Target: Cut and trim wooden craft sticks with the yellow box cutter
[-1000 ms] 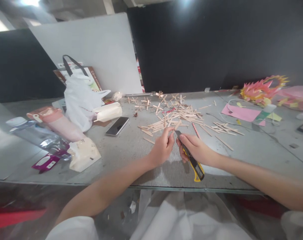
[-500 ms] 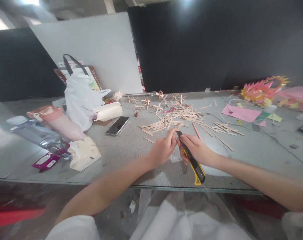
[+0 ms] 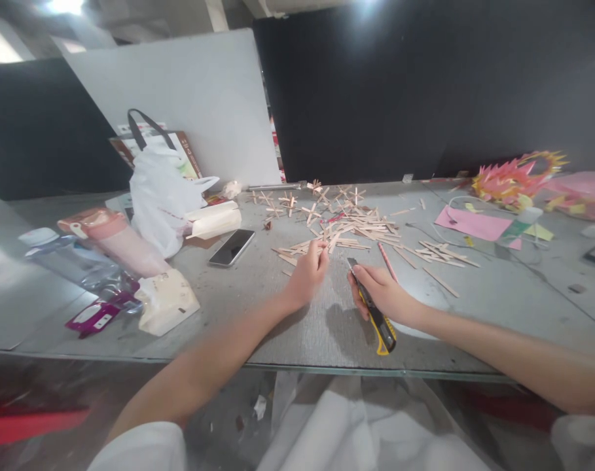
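My right hand [image 3: 383,291] is closed around a yellow and black utility knife [image 3: 374,313], its tip pointing away from me toward the sticks. To its left, my left hand [image 3: 307,273] is at the near edge of a pile of flat wooden sticks [image 3: 370,229]. Its fingers are drawn together, and I cannot make out what they hold, if anything. Behind the pile stand several small star-shaped pieces [image 3: 311,212] made of crossed sticks. A red and white pencil-like rod [image 3: 387,261] lies just beyond my right hand.
On the left are a phone [image 3: 232,247], a white plastic bag [image 3: 154,190], a clear bottle [image 3: 76,265], a pink cup [image 3: 115,239] and a cream packet [image 3: 167,302]. Pink paper [image 3: 474,222], cables and a spiky paper craft [image 3: 510,183] lie right. Dark panels [image 3: 425,91] back the table.
My left hand has moved left, away from the knife and toward the stick pile. The stick seen at its fingertips is no longer distinct. My right hand stays nearly in place, the knife tilting slightly.
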Demonstrator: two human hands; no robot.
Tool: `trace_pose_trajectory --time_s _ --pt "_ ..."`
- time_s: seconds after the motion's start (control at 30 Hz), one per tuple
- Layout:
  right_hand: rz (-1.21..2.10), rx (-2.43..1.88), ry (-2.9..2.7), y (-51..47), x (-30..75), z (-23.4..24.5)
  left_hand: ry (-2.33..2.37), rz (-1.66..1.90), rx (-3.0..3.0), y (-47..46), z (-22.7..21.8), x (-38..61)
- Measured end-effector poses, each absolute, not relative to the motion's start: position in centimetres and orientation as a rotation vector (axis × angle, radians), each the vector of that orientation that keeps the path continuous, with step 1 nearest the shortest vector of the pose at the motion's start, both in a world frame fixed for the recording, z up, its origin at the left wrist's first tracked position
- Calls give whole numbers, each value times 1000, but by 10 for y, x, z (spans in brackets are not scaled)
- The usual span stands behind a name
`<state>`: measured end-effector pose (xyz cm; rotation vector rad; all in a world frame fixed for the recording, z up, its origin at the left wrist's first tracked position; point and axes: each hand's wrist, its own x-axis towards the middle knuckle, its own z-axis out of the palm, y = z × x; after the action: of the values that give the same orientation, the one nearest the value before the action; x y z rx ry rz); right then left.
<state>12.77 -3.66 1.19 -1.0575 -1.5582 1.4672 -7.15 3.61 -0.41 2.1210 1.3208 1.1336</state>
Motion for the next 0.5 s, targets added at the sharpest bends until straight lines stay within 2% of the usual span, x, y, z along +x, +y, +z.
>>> trace_pose_trajectory --time_s 0.2,0.27,0.4,0.5 --pt "1407 -1181 -1657 -28 131 9 1375 1044 2134 56 -12 -75" --pt "1197 -1287 -1810 -23 135 8 1397 1056 2129 56 -12 -75" --pt "534 -1354 -2168 -7 146 3 1392 1082 2073 55 -9 -76" --pt "280 -1327 -2301 13 155 -1 1408 1112 2029 57 -6 -78"
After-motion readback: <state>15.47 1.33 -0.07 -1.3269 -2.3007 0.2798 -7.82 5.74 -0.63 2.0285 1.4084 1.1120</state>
